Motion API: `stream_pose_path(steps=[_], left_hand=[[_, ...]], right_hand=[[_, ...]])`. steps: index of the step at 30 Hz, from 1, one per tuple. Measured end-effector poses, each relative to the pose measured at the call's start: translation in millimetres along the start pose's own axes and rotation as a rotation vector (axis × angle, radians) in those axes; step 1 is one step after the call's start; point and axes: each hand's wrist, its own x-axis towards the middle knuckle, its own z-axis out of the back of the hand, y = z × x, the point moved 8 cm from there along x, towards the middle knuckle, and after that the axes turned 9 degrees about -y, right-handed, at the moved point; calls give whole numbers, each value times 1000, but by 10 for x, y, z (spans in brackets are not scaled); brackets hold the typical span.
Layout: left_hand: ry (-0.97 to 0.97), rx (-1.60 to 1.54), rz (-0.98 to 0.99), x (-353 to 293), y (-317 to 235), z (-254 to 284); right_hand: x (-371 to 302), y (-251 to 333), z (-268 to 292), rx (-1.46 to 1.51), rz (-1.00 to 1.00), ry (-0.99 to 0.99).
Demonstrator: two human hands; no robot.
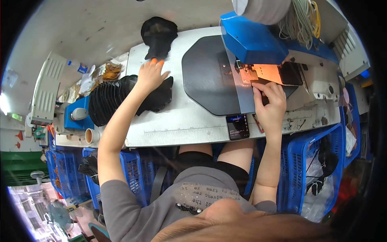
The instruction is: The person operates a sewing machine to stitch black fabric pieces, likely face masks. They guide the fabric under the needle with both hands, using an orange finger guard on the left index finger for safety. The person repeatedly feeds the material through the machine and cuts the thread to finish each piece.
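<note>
My left hand (152, 75) reaches over the white table with its fingers stretched out, orange coverings on some fingertips. Those fingertips lie at the lower end of a dark, shaped black piece (158, 34) at the far side; it does not look gripped. Below that hand a row of overlapping black pieces (111, 99) spreads leftward, with one flat black piece (159, 97) at its right end. My right hand (271, 99) is closed, pinching a small black piece (264, 82) just in front of the lit needle area of the blue sewing machine (254, 42). Its palm hides part of that piece.
A dark octagonal plate (205, 74) lies left of the needle. On the front edge are a phone (238, 127) and a printed ruler scale. A cup (92, 136) stands at the left. Blue baskets (296, 177) flank my legs; thread (300, 22) hangs at the upper right.
</note>
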Motion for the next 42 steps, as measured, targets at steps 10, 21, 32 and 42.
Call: stream_pose_path(steps=[10,21,32,42], left_hand=[[75,486,150,750,874,-1510],[-38,116,-74,782,468,-1181],[283,-82,-202,275,-307,-534],[-296,-219,183,547,-97,1015]], right_hand=[[13,48,-40,7,12,27],[-12,54,-45,-51,33,0],[-3,53,-41,-43,24,-19],[-17,23,-41,14,11,-27]])
